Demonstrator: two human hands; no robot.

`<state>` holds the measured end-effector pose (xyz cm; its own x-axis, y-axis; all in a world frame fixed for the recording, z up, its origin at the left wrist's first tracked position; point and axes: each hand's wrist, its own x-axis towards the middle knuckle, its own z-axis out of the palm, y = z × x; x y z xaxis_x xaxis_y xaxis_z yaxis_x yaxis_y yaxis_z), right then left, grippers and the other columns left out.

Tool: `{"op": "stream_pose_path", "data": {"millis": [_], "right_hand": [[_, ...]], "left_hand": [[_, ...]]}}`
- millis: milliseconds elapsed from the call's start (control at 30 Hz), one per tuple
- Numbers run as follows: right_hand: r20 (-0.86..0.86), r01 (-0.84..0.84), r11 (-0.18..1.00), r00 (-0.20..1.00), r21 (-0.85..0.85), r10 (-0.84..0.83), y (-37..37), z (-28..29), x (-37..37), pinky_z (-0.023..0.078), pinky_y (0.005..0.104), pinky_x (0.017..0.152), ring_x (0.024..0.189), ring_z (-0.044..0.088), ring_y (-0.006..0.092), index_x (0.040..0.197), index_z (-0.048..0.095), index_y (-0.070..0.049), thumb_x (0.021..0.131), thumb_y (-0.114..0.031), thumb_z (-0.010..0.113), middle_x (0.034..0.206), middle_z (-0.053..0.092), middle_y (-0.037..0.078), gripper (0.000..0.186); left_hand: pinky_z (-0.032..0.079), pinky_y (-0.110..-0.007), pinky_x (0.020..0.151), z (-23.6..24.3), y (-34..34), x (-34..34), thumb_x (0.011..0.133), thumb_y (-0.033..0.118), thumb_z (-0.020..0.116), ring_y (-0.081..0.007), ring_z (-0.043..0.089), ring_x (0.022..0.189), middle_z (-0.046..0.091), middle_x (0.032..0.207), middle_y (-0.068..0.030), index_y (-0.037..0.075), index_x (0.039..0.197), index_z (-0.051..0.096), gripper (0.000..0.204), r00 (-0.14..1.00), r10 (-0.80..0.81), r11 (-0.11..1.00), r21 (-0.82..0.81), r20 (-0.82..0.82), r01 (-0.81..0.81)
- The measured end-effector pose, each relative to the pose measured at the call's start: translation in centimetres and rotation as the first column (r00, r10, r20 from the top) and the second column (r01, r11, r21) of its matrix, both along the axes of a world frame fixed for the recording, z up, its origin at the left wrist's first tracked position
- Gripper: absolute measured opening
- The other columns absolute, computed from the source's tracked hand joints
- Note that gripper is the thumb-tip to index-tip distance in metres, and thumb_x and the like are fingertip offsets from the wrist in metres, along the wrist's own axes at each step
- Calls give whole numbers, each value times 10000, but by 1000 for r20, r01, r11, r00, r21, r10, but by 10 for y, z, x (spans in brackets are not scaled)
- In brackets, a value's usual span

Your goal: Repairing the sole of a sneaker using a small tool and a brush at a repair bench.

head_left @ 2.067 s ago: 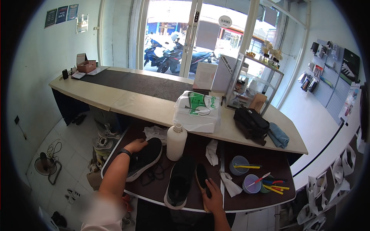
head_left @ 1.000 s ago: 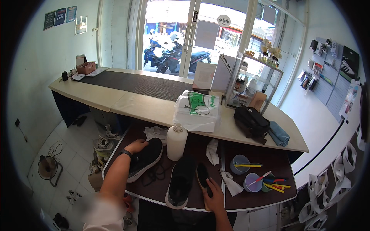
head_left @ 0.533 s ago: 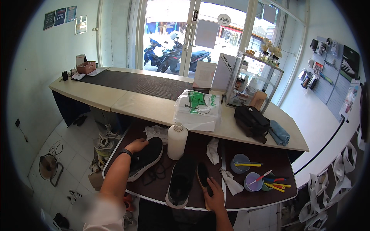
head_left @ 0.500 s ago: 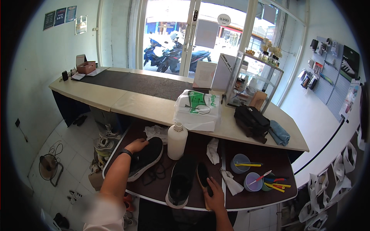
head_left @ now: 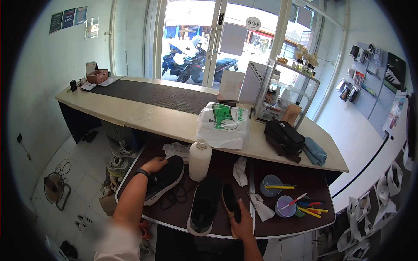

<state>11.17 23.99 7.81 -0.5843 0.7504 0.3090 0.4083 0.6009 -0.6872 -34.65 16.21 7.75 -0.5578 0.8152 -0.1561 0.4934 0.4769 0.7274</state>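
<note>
My left hand [head_left: 155,165] is closed around the opening of a black shoe [head_left: 173,175] with a white sole, on the left of the dark brown table. Near the front edge, my right hand [head_left: 242,222] grips a wooden brush [head_left: 227,196] with dark bristles, which lies along the tabletop. Between my hands sits a second black shoe [head_left: 205,202], its heel toward me. Dark shoelaces [head_left: 175,196] lie loose beside the first shoe. An uncapped white plastic bottle [head_left: 200,162] stands upright behind the second shoe.
Crumpled white paper [head_left: 240,170] lies by the brush. Cups, including a purple one [head_left: 286,205], hold brushes at the right. Behind, a cream counter [head_left: 161,124] bears a plastic bag [head_left: 224,124], a black bag [head_left: 284,138] and a glass case [head_left: 314,89]. Shoes [head_left: 116,163] crowd the left side.
My right hand has shifted slightly, its fingers drawing in closer around the brush. My left hand and both shoes stay nearly where they were.
</note>
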Motion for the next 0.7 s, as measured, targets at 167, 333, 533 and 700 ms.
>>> {"op": "stream_pose_path", "data": {"millis": [167,333,533,700], "right_hand": [[-4,-27,1000,1000,6,27,1,3,-1,417,413,1041,1261,523,379,1527,234,-70,848,-165,691,1366,532,226,824],[8,-25,999,1000,22,25,2,-1,1,415,416,1042,1264,518,386,1544,166,-76,852,-181,689,1378,522,228,873],[-93,9,1000,996,-22,-11,-1,0,-1,411,416,1050,1267,511,395,1530,217,-63,842,-167,690,1382,520,224,841],[58,-77,974,996,212,66,9,-15,2,406,409,1064,1252,524,387,1446,398,-31,834,-124,674,1368,537,207,678]], "left_hand": [[438,-372,992,-4,-1,-3,893,411,540,-370,595,1149,636,1201,-247,-37,1231,609,565,1000,16,1000,10,7,-16],[436,-369,994,3,1,3,893,414,539,-366,594,1152,632,1209,-247,-39,1250,597,579,999,12,1000,4,52,-12],[450,-348,943,-6,1,-2,912,364,545,-288,620,1061,666,1128,-180,-9,1174,639,466,999,38,999,13,14,-38],[437,-356,975,-3,2,-2,902,389,542,-323,600,1118,644,1179,-214,-23,1216,617,523,1000,12,1000,8,28,-13]]}}
